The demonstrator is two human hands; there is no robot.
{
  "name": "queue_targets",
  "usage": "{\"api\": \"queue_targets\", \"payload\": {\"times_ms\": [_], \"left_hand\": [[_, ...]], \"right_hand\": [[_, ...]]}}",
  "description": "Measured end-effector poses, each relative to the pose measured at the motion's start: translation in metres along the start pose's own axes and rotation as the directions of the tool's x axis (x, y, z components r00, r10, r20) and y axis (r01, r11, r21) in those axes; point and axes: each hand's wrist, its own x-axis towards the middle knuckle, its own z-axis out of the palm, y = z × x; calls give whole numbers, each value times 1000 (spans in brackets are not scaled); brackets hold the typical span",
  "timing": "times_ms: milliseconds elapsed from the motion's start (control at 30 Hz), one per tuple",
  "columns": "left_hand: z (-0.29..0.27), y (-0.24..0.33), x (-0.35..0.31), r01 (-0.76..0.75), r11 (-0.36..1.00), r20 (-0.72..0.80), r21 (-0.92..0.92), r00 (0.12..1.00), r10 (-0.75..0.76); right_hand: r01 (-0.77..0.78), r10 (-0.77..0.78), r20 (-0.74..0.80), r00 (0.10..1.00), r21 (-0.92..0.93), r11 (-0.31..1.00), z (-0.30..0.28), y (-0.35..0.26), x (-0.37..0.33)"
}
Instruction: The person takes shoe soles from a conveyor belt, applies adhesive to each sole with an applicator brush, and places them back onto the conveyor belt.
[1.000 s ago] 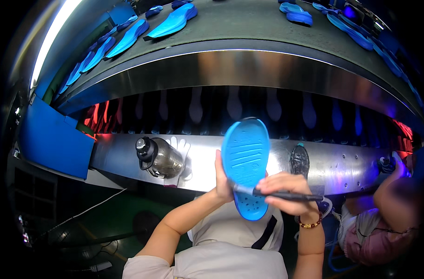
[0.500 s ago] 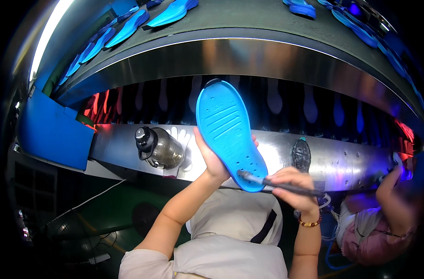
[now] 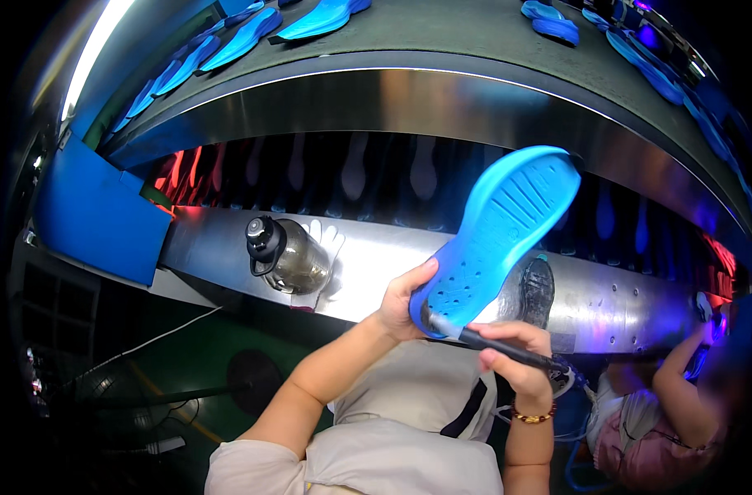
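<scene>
A bright blue shoe sole (image 3: 512, 219) is tilted up to the right above the metal ledge. My left hand (image 3: 405, 301) grips it at the lower end, thumb along the edge. In my right hand (image 3: 520, 355) is a black-handled brush (image 3: 501, 345), held between thumb and fingers. Its pale tip touches the lower end of the sole, near the small holes. Behind my right hand, a dark shoe sole (image 3: 537, 293) lies on the ledge, partly covered by the blue one.
A dark see-through bottle (image 3: 300, 262) with a black lid stands left on the metal ledge (image 3: 384, 252), beside a white glove (image 3: 328, 239). More blue soles (image 3: 242, 41) lie on the green belt (image 3: 450, 29) above. Another person's arm (image 3: 681, 371) reaches in at the right.
The blue sole has swung from leaning left to leaning right, its upper end moving right. My left hand has shifted to its lower end. The brush remains at that end.
</scene>
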Motion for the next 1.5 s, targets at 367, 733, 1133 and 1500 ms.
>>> {"api": "queue_targets", "payload": {"times_ms": [367,733,1133,1500], "left_hand": [[7,33,12,505,802,-10,318,848,-530],[14,51,-2,639,691,-187,338,765,-616],[-12,76,-13,444,820,-104,361,893,-438],[-33,4,16,135,979,36,-154,991,-130]], "right_hand": [[376,-67,558,827,-460,804,-21,-44,16],[393,11,592,806,-549,738,-35,-70,20],[100,-31,151,988,-480,871,-46,-40,16],[239,-252,44,967,-507,829,-22,-21,21]]}}
